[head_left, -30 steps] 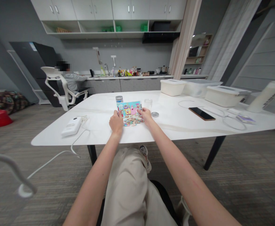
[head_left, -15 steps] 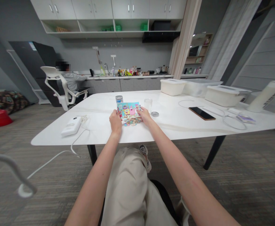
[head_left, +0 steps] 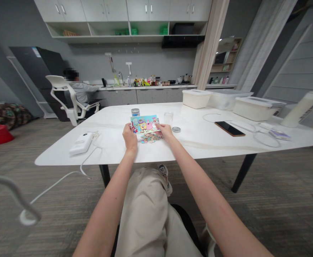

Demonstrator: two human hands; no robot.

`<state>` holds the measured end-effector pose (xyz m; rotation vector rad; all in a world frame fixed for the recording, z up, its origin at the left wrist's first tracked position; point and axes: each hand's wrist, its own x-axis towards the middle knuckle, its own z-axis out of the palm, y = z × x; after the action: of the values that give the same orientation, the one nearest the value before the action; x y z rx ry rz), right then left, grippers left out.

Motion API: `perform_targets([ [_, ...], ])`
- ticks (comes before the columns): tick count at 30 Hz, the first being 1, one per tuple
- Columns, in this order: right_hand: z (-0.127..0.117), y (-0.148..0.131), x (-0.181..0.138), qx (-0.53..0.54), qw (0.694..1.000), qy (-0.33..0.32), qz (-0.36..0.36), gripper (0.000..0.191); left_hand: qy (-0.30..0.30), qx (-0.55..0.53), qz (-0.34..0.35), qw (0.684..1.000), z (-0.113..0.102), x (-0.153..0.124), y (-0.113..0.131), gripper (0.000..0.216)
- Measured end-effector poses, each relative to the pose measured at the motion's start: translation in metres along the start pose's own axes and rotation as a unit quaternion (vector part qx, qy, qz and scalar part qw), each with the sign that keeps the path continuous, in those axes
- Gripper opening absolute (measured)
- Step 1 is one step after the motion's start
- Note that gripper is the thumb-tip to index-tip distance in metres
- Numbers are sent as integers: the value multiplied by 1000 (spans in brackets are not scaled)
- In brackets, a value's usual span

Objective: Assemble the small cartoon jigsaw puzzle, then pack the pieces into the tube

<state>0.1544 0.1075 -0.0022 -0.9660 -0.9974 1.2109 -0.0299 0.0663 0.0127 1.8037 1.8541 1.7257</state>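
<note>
A colourful cartoon picture card (head_left: 144, 124) is lifted and tilted above the white table (head_left: 199, 141). My left hand (head_left: 130, 137) grips its left edge and my right hand (head_left: 165, 131) grips its right edge. Under the card lies a small pile of loose puzzle pieces (head_left: 149, 137). Just behind the card stand a small tin can (head_left: 135, 112) and a clear glass (head_left: 168, 117); a round lid (head_left: 176, 129) lies to the right of my right hand.
A white device with a cable (head_left: 81, 143) lies at the table's left. A black phone (head_left: 229, 129), white cables and white lidded boxes (head_left: 255, 108) are at the right. Another person sits in a white chair (head_left: 65, 97) at the back left, by the kitchen counter.
Both hands have lifted the picture card off the table and tilted it up, uncovering the loose puzzle pieces beneath. It now partly hides the tin can.
</note>
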Motion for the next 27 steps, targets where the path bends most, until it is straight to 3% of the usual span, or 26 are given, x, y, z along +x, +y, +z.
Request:
perform_targets([
  [7,2,-1,-1,-43,999,-2,8,24,20,-10,22,1000,2,-1,-1,32],
  [14,2,-1,-2,-23,999,-24,-35,3,17,9,-5,1000,1,-2,-1,37],
  [22,1,-2,-5,-55,998,-4,-32,7,2,7,3,1000,-1,-4,6,33],
  [27,2,0,-1,-156,986,29,-47,14,0,47,-58,997,-4,-3,1,32],
])
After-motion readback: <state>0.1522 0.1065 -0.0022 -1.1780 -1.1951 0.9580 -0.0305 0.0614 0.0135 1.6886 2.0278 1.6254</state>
